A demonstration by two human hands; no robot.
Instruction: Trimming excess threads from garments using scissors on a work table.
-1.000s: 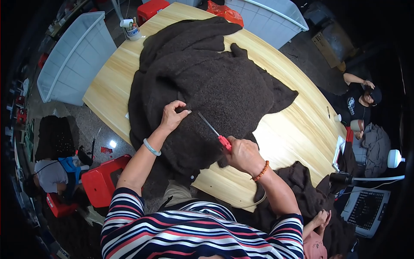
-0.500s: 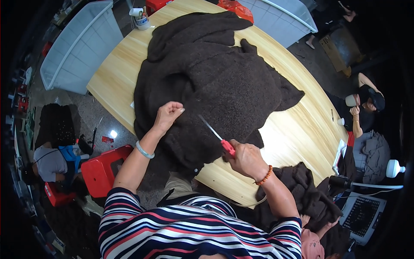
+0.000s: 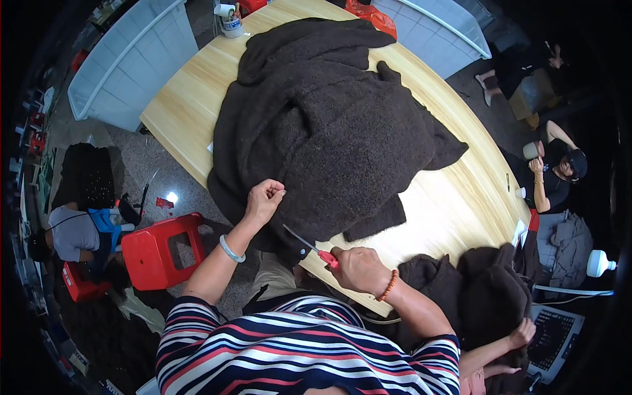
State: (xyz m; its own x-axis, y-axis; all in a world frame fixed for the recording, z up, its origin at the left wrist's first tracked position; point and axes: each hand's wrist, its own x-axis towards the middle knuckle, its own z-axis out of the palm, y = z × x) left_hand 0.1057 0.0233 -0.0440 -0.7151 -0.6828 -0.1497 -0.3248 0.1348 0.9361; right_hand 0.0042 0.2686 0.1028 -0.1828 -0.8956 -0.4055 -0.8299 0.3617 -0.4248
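Observation:
A dark brown knit garment point(image 3: 355, 138) lies bunched over the wooden table in front of me. My left hand point(image 3: 264, 201) is closed in a pinch at the garment's near left part; anything between the fingertips is too small to make out. My right hand point(image 3: 361, 270) grips red-handled scissors point(image 3: 327, 257) above the table's near edge. Their slim metal blades point up and left, across the garment's near edge. A small pale round spot shows on the cloth close to the tips.
On the left are a red stool point(image 3: 148, 260), a seated person and a pale bin point(image 3: 128, 72). A cup-like container point(image 3: 231, 26) and a red bag point(image 3: 374, 16) sit at the far edge. At the right, another person's hand point(image 3: 523, 334) touches more dark cloth point(image 3: 490, 289); someone else holds a cup.
Both hands have moved nearer to me, the right one also leftward with the scissors. A flap of the garment now lies flatter on the table at its near right.

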